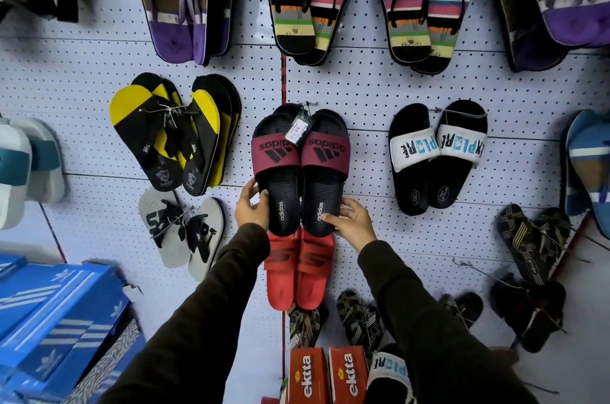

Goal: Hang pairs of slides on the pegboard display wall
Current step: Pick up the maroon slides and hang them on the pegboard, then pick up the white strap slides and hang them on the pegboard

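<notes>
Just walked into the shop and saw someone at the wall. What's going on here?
A person is hanging a pair of maroon-strapped adidas slides on the pegboard wall. The left hand holds the heel of one slide and the right hand the other. The pair's top sits at a peg, with a tag there. Red slides hang just below.

The pegboard [363, 86] fills the view, pale and dotted, a red seam [283, 80] running down its middle. Along the top edge hang purple flip-flops [185, 7] and two striped pairs [307, 0] [425, 7]. Mid-board: yellow-black flip-flops [171, 136] toward the left edge, maroon slides [300, 169] on a hook at the seam, white-strap slides [435, 156] to their right. Lower down, grey flip-flops [185, 235], red slides [298, 268] just under the maroon pair, and patterned sandals [531, 238] near the right edge.
</notes>
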The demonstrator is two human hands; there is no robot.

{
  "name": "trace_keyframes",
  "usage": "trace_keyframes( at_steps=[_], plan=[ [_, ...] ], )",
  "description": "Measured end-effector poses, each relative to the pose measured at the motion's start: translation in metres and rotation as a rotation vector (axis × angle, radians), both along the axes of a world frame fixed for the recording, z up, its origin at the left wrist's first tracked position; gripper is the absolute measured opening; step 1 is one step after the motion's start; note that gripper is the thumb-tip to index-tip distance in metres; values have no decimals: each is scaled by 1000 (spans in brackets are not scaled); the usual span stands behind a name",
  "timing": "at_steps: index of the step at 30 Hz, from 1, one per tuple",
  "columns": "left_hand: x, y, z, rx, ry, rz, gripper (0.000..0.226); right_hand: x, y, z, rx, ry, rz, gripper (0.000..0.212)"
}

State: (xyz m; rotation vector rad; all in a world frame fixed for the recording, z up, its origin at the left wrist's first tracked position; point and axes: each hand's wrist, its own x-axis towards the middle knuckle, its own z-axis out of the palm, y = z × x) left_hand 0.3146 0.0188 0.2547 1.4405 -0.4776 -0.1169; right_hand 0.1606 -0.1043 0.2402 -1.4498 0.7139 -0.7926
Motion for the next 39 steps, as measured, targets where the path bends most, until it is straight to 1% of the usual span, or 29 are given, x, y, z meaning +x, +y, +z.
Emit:
trace_keyframes(
  at_steps=[2, 5, 8, 11, 14, 16, 18, 20, 24, 26, 28, 29, 30, 31, 32, 33, 35, 36, 38, 39],
  plan=[
    [-6, 2, -9, -21, 33, 1, 47, -4, 4, -8, 13, 16, 21, 53],
    [-21, 7, -33, -61, 148, -46, 50, -18, 11, -26, 32, 54, 56, 54],
    [-44, 10, -72, -16, 235, -30, 51, -36, 13, -57, 48, 125, 89, 56],
    [-78, 13, -114, 81, 308, -54, 39, -60, 13, -99, 76, 254, 95, 54],
    [-111, 11, -166, 260, 345, -140, 21, -93, 12, -147, 109, 372, 75, 53],
    [-131, 12, -198, 369, 377, -199, 17, -119, 15, -171, 147, 420, 30, 55],
    [-153, 12, -218, 446, 386, -256, 23, -148, 16, -198, 198, 506, -55, 54],
    [-173, 13, -230, 516, 375, -306, 24, -177, 17, -229, 278, 617, -113, 59],
    [-206, 7, -260, 743, 451, -465, 51, -230, 22, -270, 455, 861, -156, 84],
    [-220, -1, -274, 837, 473, -551, 53, -249, 24, -288, 499, 927, -190, 95],
    [-233, -10, -284, 910, 475, -600, 54, -260, 25, -312, 555, 935, -200, 98],
    [-239, -16, -290, 941, 476, -621, 55, -265, 25, -327, 603, 927, -194, 93],
    [-244, -21, -295, 961, 475, -630, 56, -270, 23, -354, 657, 893, -190, 83],
    [-249, -24, -302, 975, 463, -644, 57, -270, 25, -363, 703, 839, -199, 72],
    [-252, -27, -309, 993, 440, -649, 58, -268, 30, -362, 732, 806, -227, 63],
    [-255, -29, -316, 1023, 429, -641, 59, -263, 36, -347, 747, 754, -272, 57],
    [-254, -31, -331, 1079, 402, -590, 59, -263, 41, -342, 811, 624, -343, 49],
    [-254, -31, -332, 1117, 371, -567, 58, -265, 41, -342, 841, 579, -343, 48],
    [-254, -30, -332, 1159, 331, -557, 54, -272, 38, -343, 866, 575, -324, 44],
    [-255, -30, -332, 1159, 346, -567, 51, -278, 37, -341, 894, 574, -311, 38]
  ],
)
